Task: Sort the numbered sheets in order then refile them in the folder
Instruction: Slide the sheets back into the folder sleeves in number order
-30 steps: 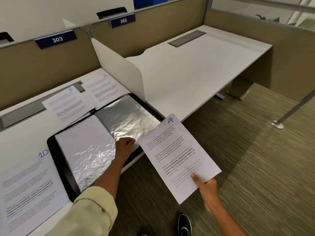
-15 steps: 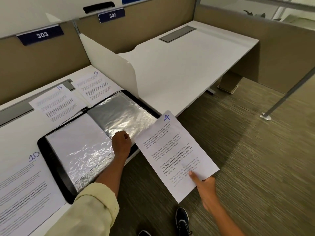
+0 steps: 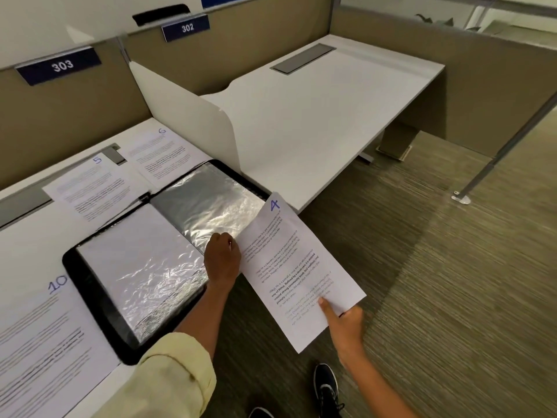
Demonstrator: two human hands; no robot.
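Though pinched, sheet 4 between hands.

sheets 4, 5, 6, 10, plates 303, 302

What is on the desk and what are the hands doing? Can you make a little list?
folder: black folder lies open on the desk, shiny plastic sleeves showing
left hand: left hand rests on the folder's right page, fingers curled at the sleeve edge
right hand: right hand holds sheet 4 by its bottom corner, beside the folder
loose sheets: sheet 5 and sheet 6 behind the folder, sheet 10 at its left
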